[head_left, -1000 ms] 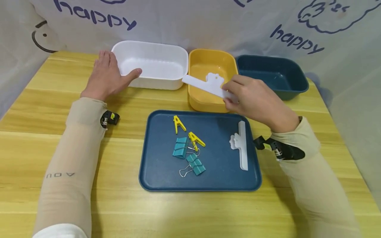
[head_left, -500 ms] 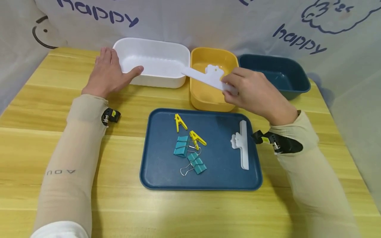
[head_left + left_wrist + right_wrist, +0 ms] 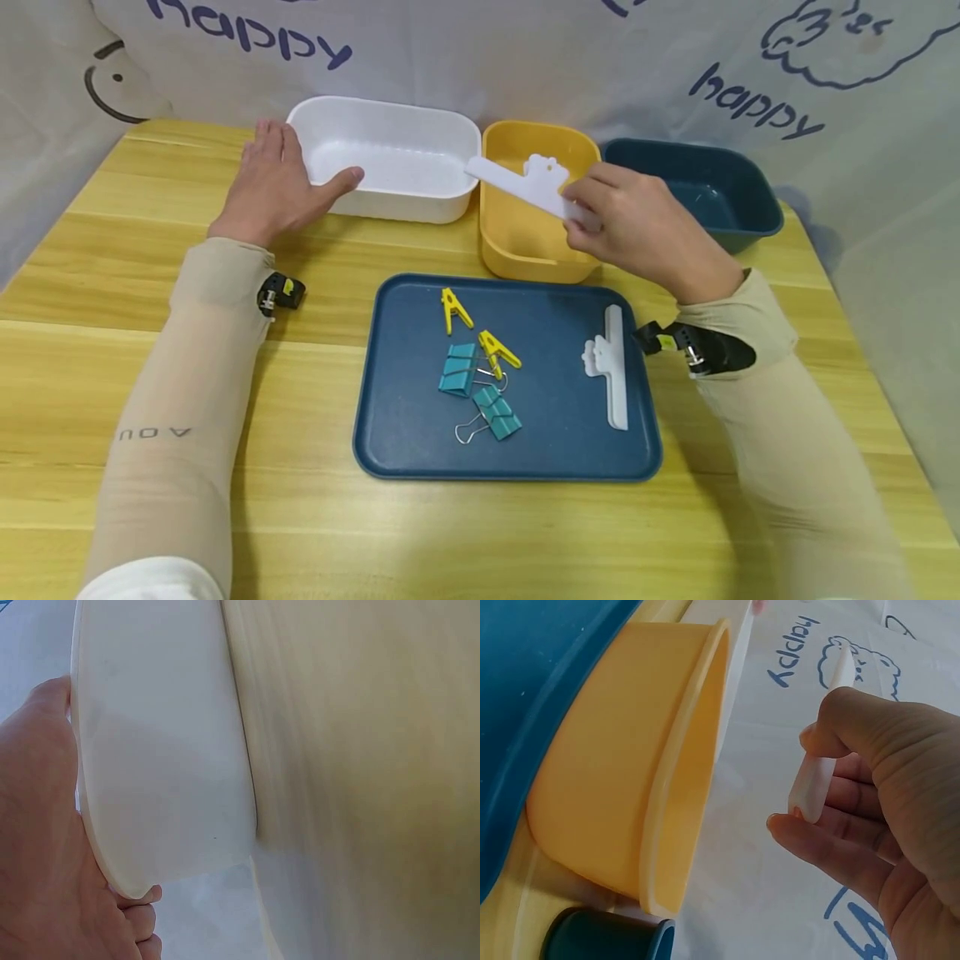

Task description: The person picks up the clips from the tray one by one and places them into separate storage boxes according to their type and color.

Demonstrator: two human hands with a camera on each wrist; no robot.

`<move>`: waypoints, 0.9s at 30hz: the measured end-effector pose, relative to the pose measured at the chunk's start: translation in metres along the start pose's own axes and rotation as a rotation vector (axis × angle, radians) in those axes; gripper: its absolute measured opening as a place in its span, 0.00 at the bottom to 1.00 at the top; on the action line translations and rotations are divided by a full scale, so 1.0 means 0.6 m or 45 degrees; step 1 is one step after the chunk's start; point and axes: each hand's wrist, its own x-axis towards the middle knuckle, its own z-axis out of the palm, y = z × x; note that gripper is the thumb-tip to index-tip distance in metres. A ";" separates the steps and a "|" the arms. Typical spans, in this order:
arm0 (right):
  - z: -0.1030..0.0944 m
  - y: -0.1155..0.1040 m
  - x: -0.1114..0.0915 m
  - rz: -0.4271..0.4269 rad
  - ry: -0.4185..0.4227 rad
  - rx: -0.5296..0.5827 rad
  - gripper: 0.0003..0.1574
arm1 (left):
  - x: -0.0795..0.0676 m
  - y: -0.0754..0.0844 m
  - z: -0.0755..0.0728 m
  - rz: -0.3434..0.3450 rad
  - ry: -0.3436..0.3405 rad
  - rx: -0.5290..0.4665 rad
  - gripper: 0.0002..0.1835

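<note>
In the head view my right hand pinches a long white plastic clip by its right end, above the yellow bin. Thumb and fingertips close on the clip in the right wrist view. My left hand rests at the left end of the white bin, fingers straight along its outside and thumb across the front rim. A second white clip lies on the dark blue tray. Two yellow clothespins and two teal binder clips lie there too.
A dark teal bin stands to the right of the yellow one, in a row along the back of the wooden table. Behind the row hangs a white cloth with dark drawings and lettering.
The white clip in my right hand has risen slightly over the yellow bin. My left hand keeps its place on the white bin, and the things on the tray lie unchanged.
</note>
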 end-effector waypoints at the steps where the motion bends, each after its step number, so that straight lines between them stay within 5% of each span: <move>1: 0.001 0.001 0.001 -0.003 0.005 -0.003 0.20 | 0.000 -0.001 0.000 -0.001 0.001 -0.001 0.68; 27: 0.013 -0.002 0.039 -0.029 -0.020 -0.034 0.23 | 0.003 0.000 -0.001 -0.002 -0.011 0.023 0.68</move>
